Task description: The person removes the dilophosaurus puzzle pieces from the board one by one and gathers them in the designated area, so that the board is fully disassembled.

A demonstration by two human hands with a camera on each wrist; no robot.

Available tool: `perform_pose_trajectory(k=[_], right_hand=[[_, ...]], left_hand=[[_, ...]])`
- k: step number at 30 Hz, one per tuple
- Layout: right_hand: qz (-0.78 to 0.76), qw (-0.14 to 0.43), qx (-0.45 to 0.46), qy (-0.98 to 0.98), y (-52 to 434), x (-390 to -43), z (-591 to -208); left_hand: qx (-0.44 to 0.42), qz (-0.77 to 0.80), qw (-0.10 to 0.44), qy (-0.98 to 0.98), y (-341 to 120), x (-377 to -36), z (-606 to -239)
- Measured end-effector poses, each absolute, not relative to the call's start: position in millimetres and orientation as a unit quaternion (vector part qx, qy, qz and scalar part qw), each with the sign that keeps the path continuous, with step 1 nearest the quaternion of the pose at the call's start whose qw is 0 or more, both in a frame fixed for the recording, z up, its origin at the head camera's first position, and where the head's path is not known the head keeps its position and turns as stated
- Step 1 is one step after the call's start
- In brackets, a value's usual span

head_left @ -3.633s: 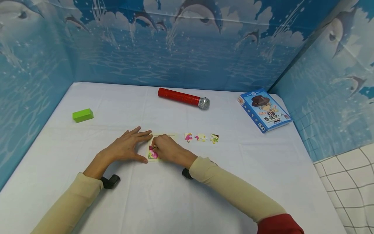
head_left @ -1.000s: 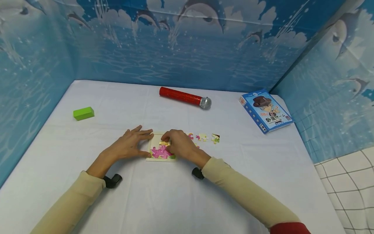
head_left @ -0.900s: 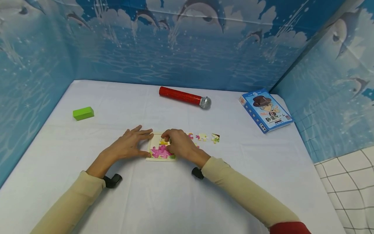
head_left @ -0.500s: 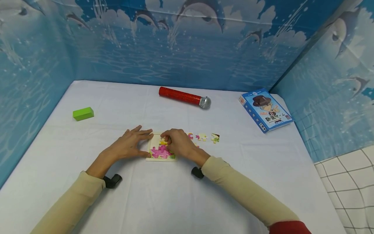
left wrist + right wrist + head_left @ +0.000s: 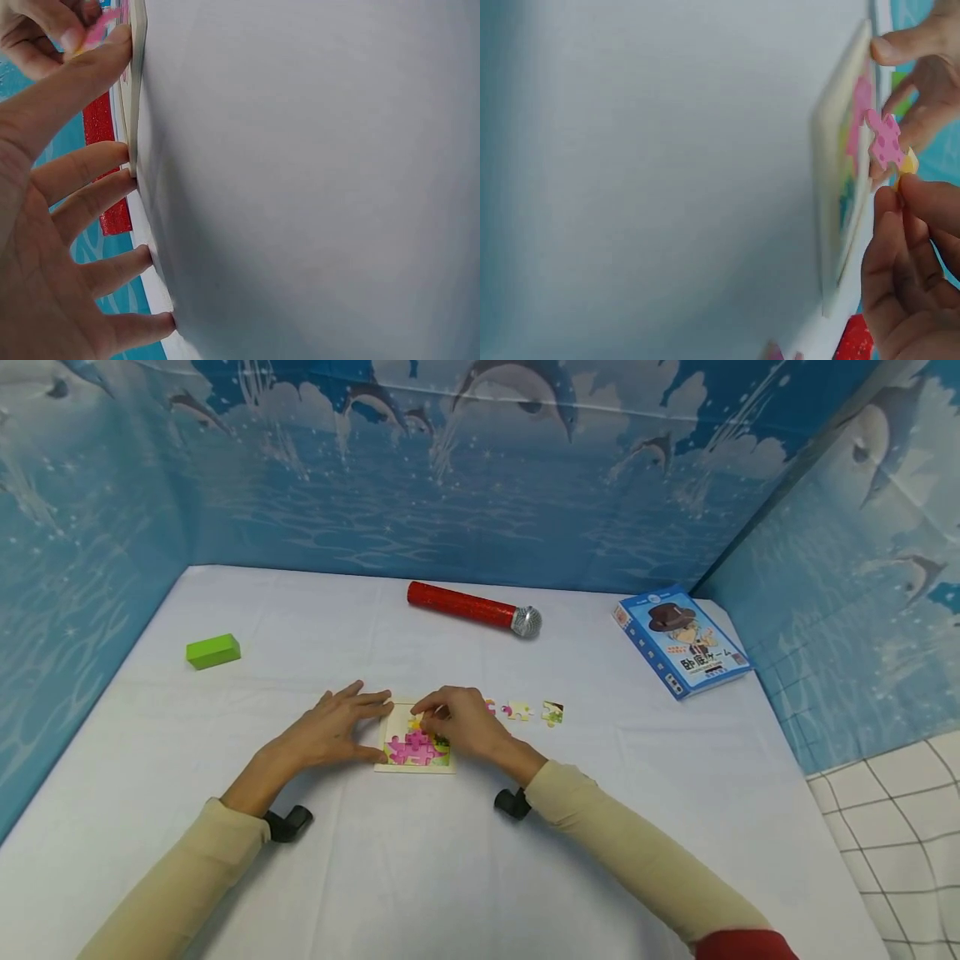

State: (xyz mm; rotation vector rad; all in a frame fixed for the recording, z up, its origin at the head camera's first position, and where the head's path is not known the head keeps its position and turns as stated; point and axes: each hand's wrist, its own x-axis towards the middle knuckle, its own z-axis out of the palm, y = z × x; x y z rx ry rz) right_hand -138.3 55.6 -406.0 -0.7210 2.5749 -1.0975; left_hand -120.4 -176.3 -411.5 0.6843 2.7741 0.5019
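In the head view, a pale puzzle tray lies on the white table, with pink and green pieces fitted along its near side. My left hand is spread at the tray's left edge; thumb and fingertips touch its rim in the left wrist view. Between thumb and fingers my right hand pinches a pink-and-yellow jigsaw piece, tilted and held just above the tray. The right hand hides the tray's upper right part. To the right lie loose jigsaw pieces, one partly hidden behind that hand.
A red glitter microphone lies toward the back of the table. At the back right is a blue game box, and a green block sits at the left. Dolphin-printed curtains enclose the back and sides.
Since the earliest frame, my right hand has moved right from the tray's lower left, and more pieces now fill the near side. Lately it has lifted slightly with the piece. The left hand stays put.
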Motion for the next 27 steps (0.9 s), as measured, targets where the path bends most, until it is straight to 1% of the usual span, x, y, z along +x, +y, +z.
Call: perform_pose_trajectory(k=[3,10,14,20,27], right_hand=[[-0.392,0.126,-0.249,0.877,67.3,-138.3,-400.3],[-0.402,0.178,-0.209,0.873,116.7,-139.6,-387.5],[-0.400,0.191,-0.179,0.878,149.7,-139.1,-388.1],[-0.371,0.183,-0.134,0.901,182.5,-137.3,-393.1],[-0.340,0.156,-0.110,0.921,181.2,-134.8,-402.0]], left_hand=[[0.237,0.167,0.117,0.950,-175.7,-121.1,-412.0],[0.233,0.169,0.117,0.950,-174.7,-120.8,-410.6],[0.232,0.168,0.118,0.951,-174.6,-119.9,-408.9],[0.228,0.167,0.118,0.952,-175.5,-120.4,-407.9],[0.228,0.173,0.123,0.950,-175.5,-119.1,-410.2]])
